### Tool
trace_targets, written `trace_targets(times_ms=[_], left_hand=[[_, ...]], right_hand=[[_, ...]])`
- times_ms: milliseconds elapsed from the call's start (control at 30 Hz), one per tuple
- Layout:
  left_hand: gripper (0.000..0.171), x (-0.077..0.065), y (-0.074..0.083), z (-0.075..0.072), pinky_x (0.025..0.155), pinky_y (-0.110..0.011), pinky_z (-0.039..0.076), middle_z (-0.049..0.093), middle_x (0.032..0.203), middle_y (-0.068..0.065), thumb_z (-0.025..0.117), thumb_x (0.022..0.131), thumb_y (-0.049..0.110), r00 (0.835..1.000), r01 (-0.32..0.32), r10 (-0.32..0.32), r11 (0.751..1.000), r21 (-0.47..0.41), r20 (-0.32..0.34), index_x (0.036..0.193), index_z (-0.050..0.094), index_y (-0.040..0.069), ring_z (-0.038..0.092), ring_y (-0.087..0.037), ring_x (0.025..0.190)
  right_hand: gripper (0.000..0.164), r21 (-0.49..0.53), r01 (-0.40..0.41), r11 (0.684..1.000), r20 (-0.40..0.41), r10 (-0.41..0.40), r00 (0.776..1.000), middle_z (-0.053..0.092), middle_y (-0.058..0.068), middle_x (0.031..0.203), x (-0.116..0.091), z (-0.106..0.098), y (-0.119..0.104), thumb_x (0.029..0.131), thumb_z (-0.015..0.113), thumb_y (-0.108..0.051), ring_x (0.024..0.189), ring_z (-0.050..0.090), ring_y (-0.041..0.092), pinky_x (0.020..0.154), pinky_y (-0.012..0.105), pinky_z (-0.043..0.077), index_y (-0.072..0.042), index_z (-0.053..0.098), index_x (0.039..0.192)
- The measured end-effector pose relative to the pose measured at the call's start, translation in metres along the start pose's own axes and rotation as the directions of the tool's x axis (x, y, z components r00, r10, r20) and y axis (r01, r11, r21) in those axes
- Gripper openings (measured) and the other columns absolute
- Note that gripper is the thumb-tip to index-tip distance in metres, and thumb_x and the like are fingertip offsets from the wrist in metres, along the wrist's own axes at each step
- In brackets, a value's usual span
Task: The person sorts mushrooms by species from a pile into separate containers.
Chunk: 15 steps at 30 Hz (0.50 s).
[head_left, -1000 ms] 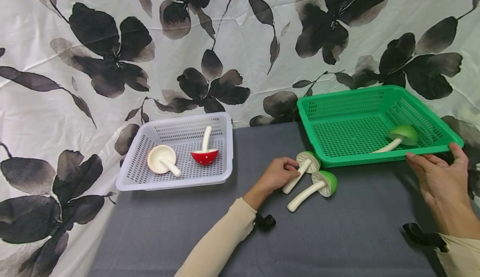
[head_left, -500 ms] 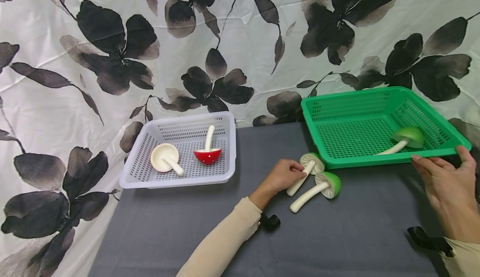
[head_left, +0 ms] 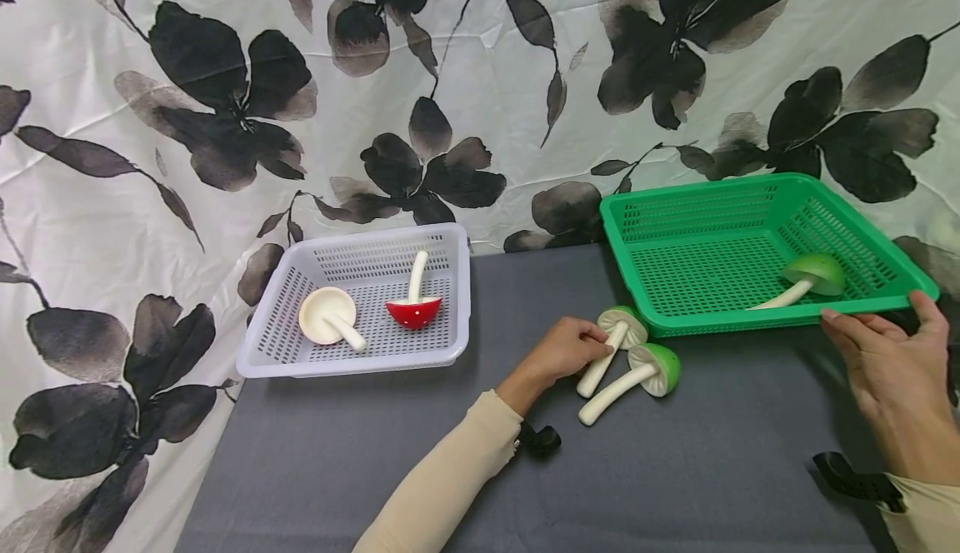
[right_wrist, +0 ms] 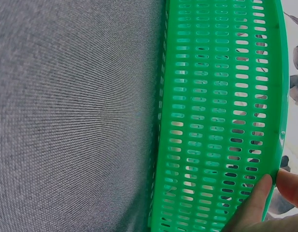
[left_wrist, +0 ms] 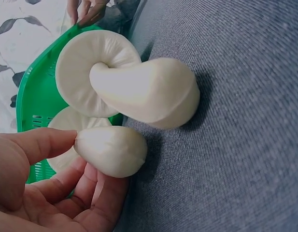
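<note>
In the head view my left hand (head_left: 566, 351) pinches the white stem of a green-capped toy mushroom (head_left: 618, 324) lying on the grey table. The left wrist view has that stem (left_wrist: 112, 151) end-on, with thumb and fingers on either side of it. Right beside it lies a second green-capped mushroom (head_left: 654, 368), stem pointing toward me. My right hand (head_left: 896, 361) grips the front right corner of the green basket (head_left: 720, 324). Its thumb and a finger straddle the rim in the right wrist view. Inside this basket rests another green-capped mushroom (head_left: 813, 274).
A white basket (head_left: 352, 370) stands on the left, holding a cream mushroom (head_left: 327, 316) and a red mushroom with white dots (head_left: 414, 313), both cap-down. Behind the grey table (head_left: 675, 470) hangs a white cloth (head_left: 480, 62) with dark flowers.
The lower end of the pinched stem has swung slightly toward the second mushroom's stem. My right hand keeps its grip on the basket, and the view has shifted a little.
</note>
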<state>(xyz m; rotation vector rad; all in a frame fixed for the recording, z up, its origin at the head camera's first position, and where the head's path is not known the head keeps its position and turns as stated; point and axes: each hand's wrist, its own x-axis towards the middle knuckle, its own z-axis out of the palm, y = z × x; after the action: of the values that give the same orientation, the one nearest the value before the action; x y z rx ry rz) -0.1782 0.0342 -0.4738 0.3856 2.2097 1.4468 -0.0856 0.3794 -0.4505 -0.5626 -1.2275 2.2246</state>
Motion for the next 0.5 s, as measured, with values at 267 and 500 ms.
trace_targets(times_ms=[267, 500], left_hand=[[0.016, 0.0022, -0.0051, 0.0010, 0.054, -0.022, 0.047, 0.066, 0.082, 0.003, 0.072, 0.094, 0.009, 1.000, 0.024, -0.024, 0.997, -0.070, 0.001, 0.108, 0.074, 0.003, 0.056, -0.009, 0.065], [0.016, 0.0012, -0.0032, 0.0001, 0.056, -0.023, 0.050, 0.069, 0.085, 0.000, 0.072, 0.094, 0.009, 0.999, 0.042, -0.043, 0.994, -0.097, -0.006, 0.109, 0.073, 0.003, 0.059, -0.010, 0.068]], right_hand=[[0.114, -0.005, 0.008, 1.000, 0.005, -0.008, 1.000, 0.059, 0.004, 0.090, 0.0000, -0.0006, 0.0003, 0.083, 0.071, 0.018, 0.075, 0.067, 0.011, 0.071, 0.018, 0.060, -0.037, 0.008, 0.160], [0.116, -0.007, 0.006, 1.000, 0.015, -0.006, 1.000, 0.059, 0.004, 0.089, -0.0006, -0.0007, 0.0006, 0.082, 0.073, 0.017, 0.076, 0.066, 0.011, 0.072, 0.018, 0.060, -0.038, 0.007, 0.160]])
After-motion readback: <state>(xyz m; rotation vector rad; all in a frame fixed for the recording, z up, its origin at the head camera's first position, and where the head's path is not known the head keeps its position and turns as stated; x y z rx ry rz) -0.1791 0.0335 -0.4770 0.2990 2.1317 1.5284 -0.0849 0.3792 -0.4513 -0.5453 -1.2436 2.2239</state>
